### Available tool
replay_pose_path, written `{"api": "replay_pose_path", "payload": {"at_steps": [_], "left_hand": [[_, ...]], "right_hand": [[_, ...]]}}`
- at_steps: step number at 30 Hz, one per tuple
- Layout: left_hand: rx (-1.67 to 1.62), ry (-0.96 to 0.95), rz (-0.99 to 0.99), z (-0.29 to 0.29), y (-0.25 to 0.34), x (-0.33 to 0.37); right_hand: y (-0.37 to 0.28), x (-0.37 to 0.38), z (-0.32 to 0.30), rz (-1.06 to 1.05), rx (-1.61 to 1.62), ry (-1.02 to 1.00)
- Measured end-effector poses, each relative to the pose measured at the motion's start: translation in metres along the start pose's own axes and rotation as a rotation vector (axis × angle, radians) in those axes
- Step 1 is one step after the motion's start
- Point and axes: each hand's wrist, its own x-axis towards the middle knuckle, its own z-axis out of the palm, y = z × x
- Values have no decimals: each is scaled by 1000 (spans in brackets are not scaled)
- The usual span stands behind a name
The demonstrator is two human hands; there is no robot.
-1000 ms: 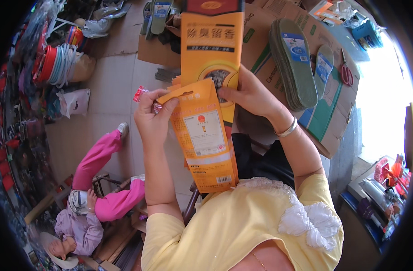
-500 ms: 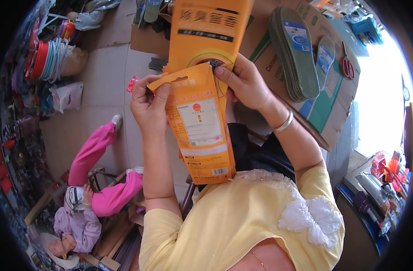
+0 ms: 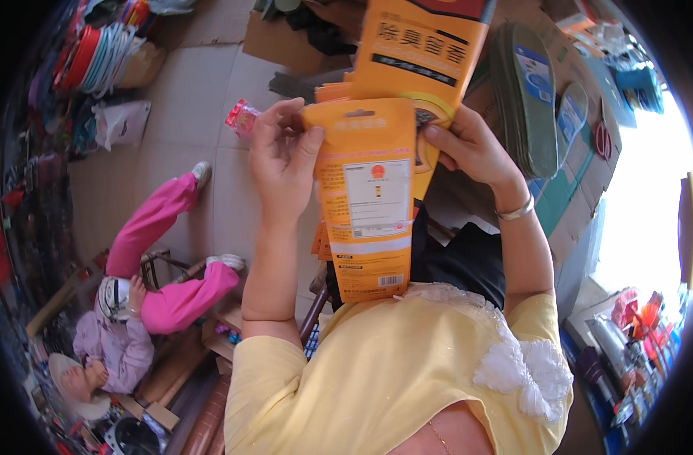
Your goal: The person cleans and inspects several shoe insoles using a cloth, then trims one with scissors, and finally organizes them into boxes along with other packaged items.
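Observation:
My left hand [image 3: 284, 163] grips the upper left edge of a flat orange package [image 3: 369, 205] with a white label panel, held upright in front of my chest. My right hand [image 3: 468, 148], a silver bangle on its wrist, holds the package's right side together with a second, larger orange package [image 3: 426, 45] that stands behind and above the first. A few more orange sheets stick out behind the front package near my lap.
A stack of green shoe insoles [image 3: 524, 98] lies on cardboard boxes [image 3: 581, 163] to the right. A small pink wrapped item [image 3: 242, 117] lies on the tiled floor. A person in pink trousers [image 3: 157, 280] sits on a low stool at lower left. Coiled hoses [image 3: 103, 53] lie upper left.
Both packages have come closer and higher in view. The front package's top flap, bent over before, now stands flat and upright under my left fingers.

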Motion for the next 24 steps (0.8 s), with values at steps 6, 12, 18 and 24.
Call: {"api": "replay_pose_path", "payload": {"at_steps": [6, 12, 18, 24], "left_hand": [[360, -236, -41, -54, -15, -55], [519, -423, 17, -63, -8, -66], [433, -316, 154, -60, -21, -77], [241, -337, 17, -61, -20, -74]], "right_hand": [[4, -7, -13, 115, 44, -15], [-4, 11, 2, -67, 275, 341], [-8, 21, -6, -113, 119, 244], [-5, 13, -10, 56, 41, 194]]}}
